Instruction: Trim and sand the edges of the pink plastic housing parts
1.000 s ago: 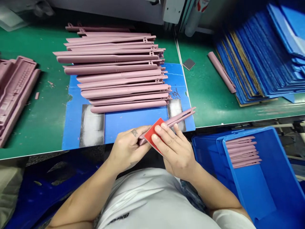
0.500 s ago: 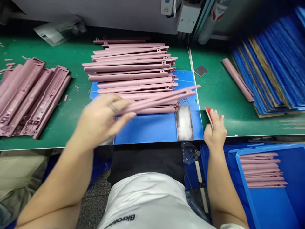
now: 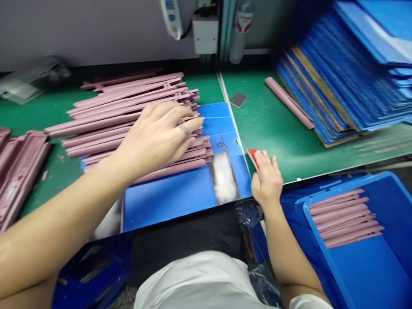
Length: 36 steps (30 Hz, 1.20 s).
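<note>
The left hand [image 3: 157,133] is spread over a row of pink strips [image 3: 103,122], fingers bent near their right ends; whether it grips one, I cannot tell. The strips lie side by side, partly on a blue sheet [image 3: 170,197], probably so each end stays reachable. The right hand [image 3: 268,174] pinches a red pad [image 3: 253,153] (tilted, perhaps for a ready hold) by the green table [image 3: 322,159]'s front edge.

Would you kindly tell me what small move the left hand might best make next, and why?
Probably the left hand should close on one strip in the row of pink strips, since its fingers reach over them while the right hand holds the red pad; whether they touch is unclear.
</note>
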{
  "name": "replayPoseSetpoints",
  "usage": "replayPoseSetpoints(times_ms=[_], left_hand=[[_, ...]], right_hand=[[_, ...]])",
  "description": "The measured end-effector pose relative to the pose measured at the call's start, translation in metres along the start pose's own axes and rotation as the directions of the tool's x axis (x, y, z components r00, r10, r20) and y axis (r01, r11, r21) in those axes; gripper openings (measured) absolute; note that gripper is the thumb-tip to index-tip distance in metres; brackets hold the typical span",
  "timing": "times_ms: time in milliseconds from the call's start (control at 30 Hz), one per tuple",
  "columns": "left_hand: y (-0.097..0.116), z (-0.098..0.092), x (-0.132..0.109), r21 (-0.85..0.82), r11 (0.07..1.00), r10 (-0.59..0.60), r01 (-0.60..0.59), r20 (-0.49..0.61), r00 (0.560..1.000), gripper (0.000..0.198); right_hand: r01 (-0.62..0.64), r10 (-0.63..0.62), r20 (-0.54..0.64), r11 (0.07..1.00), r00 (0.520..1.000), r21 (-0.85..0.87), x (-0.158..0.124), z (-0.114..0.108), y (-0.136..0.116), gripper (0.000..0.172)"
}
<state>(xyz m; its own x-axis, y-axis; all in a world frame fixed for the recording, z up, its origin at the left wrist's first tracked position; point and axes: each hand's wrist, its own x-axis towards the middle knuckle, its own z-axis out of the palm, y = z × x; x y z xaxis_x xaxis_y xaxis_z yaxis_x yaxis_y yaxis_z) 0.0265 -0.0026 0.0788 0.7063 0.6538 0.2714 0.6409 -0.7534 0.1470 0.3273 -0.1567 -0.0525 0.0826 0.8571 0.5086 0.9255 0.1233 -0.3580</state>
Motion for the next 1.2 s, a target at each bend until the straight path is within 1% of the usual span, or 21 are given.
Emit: replayPoseSetpoints(times_ms=[67,133,233,300,367,433,500,567,633,700,733,800,833,867,933,967,1000,1033,1100,1167,1200], left_hand=[[0.012,0.017,0.064,0.006,0.987,0.161,-0.162,0.06,0.985,0.048],[0.022,0.043,0.133,0.05,0.963,0.258,-0.266,0.127,0.958,0.051],[0.04,0.089,0.232,0.09,0.951,0.271,-0.296,0.219,0.937,0.054],[0.054,0.117,0.284,0.103,0.959,0.228,-0.264,0.268,0.936,0.058],[0.068,0.141,0.321,0.117,0.971,0.165,-0.207,0.293,0.942,0.063],[0.079,0.158,0.344,0.135,0.976,0.124,-0.169,0.293,0.948,0.066],[0.088,0.167,0.356,0.158,0.974,0.112,-0.165,0.301,0.947,0.063],[0.093,0.168,0.358,0.181,0.966,0.111,-0.184,0.352,0.93,0.057],[0.097,0.156,0.348,0.192,0.955,0.123,-0.224,0.433,0.893,0.051],[0.099,0.13,0.323,0.185,0.94,0.157,-0.285,0.507,0.847,0.044],[0.1,0.113,0.303,0.177,0.932,0.179,-0.315,0.531,0.828,0.042],[0.099,0.073,0.25,0.166,0.909,0.238,-0.383,0.547,0.802,0.043],[0.097,0.053,0.218,0.174,0.905,0.241,-0.389,0.545,0.803,0.044],[0.094,0.034,0.182,0.199,0.91,0.215,-0.364,0.524,0.824,0.045],[0.086,0.005,0.106,0.236,0.931,0.16,-0.279,0.422,0.892,0.047],[0.08,-0.004,0.068,0.196,0.949,0.166,-0.247,0.352,0.921,0.048],[0.075,-0.011,0.032,0.134,0.97,0.155,-0.202,0.298,0.942,0.048],[0.071,-0.014,-0.001,0.066,0.988,0.121,-0.141,0.248,0.961,0.047],[0.067,-0.014,-0.055,-0.119,0.993,0.016,0.005,0.18,0.984,0.043],[0.07,-0.005,-0.092,-0.323,0.936,-0.111,0.144,0.116,0.987,0.039],[0.074,0.0,-0.105,-0.415,0.889,-0.177,0.193,0.077,0.981,0.038]], right_hand=[[0.017,-0.016,-0.011,1.0,1.0,0.027,0.0,-0.001,-0.001,0.064],[0.019,-0.019,-0.022,0.999,1.0,0.041,0.0,-0.002,-0.002,0.063],[-0.001,0.003,-0.031,0.999,1.0,0.051,-0.001,-0.003,-0.004,0.063],[-0.01,0.012,-0.03,0.998,0.999,0.061,-0.002,-0.004,-0.004,0.064],[-0.013,0.015,-0.027,0.998,1.0,0.067,-0.002,-0.005,-0.004,0.064],[-0.02,0.022,-0.028,0.998,0.999,0.067,-0.003,-0.005,-0.005,0.063],[-0.027,0.03,-0.038,0.997,0.999,0.07,-0.003,-0.005,-0.005,0.062],[-0.034,0.038,-0.048,0.996,0.998,0.079,-0.003,-0.005,-0.005,0.061],[-0.04,0.046,-0.056,0.995,0.997,0.094,-0.002,-0.003,-0.005,0.062],[-0.039,0.047,-0.071,0.992,0.996,0.117,-0.001,-0.001,-0.002,0.062],[-0.032,0.044,-0.087,0.991,0.995,0.131,-0.001,-0.001,-0.001,0.063],[0.01,0.016,-0.137,0.982,0.99,0.188,-0.003,-0.003,0.0,0.066],[0.049,-0.008,-0.166,0.968,0.986,0.245,-0.005,-0.007,0.0,0.067],[0.087,-0.024,-0.194,0.943,0.981,0.321,-0.008,-0.012,-0.001,0.069],[0.131,-0.023,-0.226,0.871,0.974,0.474,-0.016,-0.026,-0.001,0.071],[0.13,-0.01,-0.228,0.844,0.974,0.52,-0.02,-0.033,0.0,0.071],[0.115,0.008,-0.222,0.839,0.975,0.531,-0.023,-0.04,0.002,0.07],[0.089,0.023,-0.21,0.856,0.977,0.509,-0.025,-0.045,0.007,0.07],[0.032,0.031,-0.156,0.921,0.987,0.389,-0.022,-0.046,0.017,0.069],[-0.022,0.037,-0.058,0.97,0.998,0.242,-0.011,-0.036,0.02,0.067],[-0.039,0.041,-0.006,0.984,0.999,0.176,-0.005,-0.031,0.014,0.067]])
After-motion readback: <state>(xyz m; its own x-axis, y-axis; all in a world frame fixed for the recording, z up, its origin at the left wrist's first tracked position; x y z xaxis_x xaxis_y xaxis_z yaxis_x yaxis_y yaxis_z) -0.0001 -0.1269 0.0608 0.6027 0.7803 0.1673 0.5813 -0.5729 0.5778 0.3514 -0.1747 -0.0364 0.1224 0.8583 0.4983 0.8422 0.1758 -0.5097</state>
